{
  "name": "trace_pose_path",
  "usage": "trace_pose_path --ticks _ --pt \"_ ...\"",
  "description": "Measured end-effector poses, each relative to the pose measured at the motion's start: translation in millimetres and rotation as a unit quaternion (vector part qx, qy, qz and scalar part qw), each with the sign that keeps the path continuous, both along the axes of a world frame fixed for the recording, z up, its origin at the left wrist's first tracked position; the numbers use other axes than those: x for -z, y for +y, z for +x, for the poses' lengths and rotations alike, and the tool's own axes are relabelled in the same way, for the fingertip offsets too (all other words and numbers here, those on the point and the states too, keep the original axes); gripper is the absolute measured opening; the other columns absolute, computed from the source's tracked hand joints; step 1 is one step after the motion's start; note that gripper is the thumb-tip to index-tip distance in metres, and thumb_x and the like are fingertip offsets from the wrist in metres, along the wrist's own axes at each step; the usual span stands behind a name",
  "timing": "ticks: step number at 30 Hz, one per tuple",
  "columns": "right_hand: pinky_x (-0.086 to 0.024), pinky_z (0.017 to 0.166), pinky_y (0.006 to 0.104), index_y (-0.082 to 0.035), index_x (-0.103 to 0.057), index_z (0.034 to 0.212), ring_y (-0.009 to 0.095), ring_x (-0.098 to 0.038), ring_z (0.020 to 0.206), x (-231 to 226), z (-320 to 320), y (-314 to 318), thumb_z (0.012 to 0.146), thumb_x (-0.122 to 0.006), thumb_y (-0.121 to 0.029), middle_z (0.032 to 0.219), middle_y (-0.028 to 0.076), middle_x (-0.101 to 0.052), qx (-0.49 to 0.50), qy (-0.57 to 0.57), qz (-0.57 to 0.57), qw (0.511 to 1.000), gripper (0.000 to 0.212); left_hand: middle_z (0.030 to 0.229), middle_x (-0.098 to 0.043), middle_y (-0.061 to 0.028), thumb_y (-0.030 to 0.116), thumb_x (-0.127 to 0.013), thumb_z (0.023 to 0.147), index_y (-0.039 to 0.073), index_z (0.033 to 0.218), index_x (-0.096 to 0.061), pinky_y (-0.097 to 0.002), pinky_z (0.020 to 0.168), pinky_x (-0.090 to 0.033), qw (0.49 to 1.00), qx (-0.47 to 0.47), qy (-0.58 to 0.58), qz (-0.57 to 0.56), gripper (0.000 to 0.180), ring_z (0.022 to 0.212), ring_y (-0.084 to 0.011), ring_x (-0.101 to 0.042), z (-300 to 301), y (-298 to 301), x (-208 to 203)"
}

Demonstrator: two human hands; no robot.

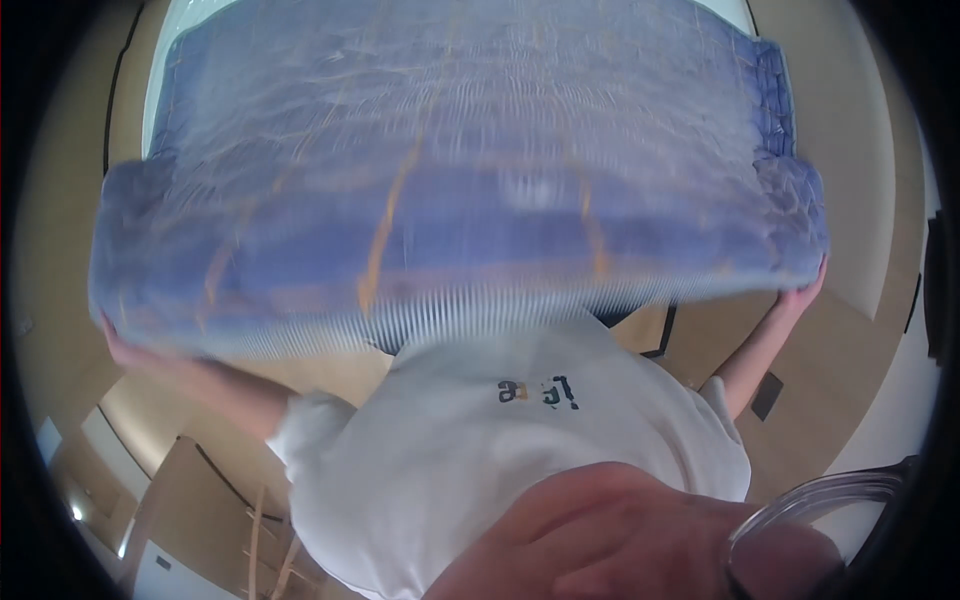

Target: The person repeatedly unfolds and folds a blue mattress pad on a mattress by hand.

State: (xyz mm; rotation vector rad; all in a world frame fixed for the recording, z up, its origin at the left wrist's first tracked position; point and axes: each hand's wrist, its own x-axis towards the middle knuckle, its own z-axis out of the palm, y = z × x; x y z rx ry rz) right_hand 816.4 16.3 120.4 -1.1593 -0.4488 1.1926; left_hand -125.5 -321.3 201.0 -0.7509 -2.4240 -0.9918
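A blue-purple quilt (450,220) with thin orange lines spreads wide in front of me, its near edge raised and bulging in a thick fold. Its striped underside (480,310) shows along that edge and is smeared by motion. My left hand (125,345) grips the near left corner, with its fingers mostly hidden by the cloth. At the near right corner, my right hand (806,288) is closed on the same quilt, its fingers partly covered. Both arms are stretched out to the sides.
Under the far part of the quilt, a white bed surface (185,18) shows at the edges. Wood-toned floor (850,130) lies on both sides. A wooden ladder-like rack (262,545) stands at the lower left, and a dark flat object (767,396) is at the right.
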Motion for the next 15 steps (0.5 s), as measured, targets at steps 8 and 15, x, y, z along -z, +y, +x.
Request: trace_pose_path --ticks 8,15 --pt "-0.047 0.109 0.0461 -0.001 -0.053 0.141 0.03 -0.055 0.132 -30 2 -62 0.107 -0.043 -0.035 0.144 0.016 -0.057 -0.035 -0.054 -0.253 0.965 0.049 0.113 -0.071 -0.0174 0.029 -0.052 0.098 -0.005 0.127 -0.065 -0.0388 0.09 -0.056 0.968 -0.021 -0.246 0.053 0.047 0.098 -0.0272 -0.069 -54 -170 73" --pt "-0.059 0.06 0.0283 -0.013 -0.066 0.107 0.019 -0.066 0.076 81 -122 235 0.098 -0.063 -0.03 0.091 0.005 -0.067 -0.123 -0.134 -0.211 0.96 0.02 0.131 -0.061 -0.0167 0.021 -0.06 0.096 0.002 0.131 -0.058 -0.0511 0.094 -0.053 0.745 0.011 -0.63 0.219 0.04 0.117 -0.0324 -0.061 -217 109 184"
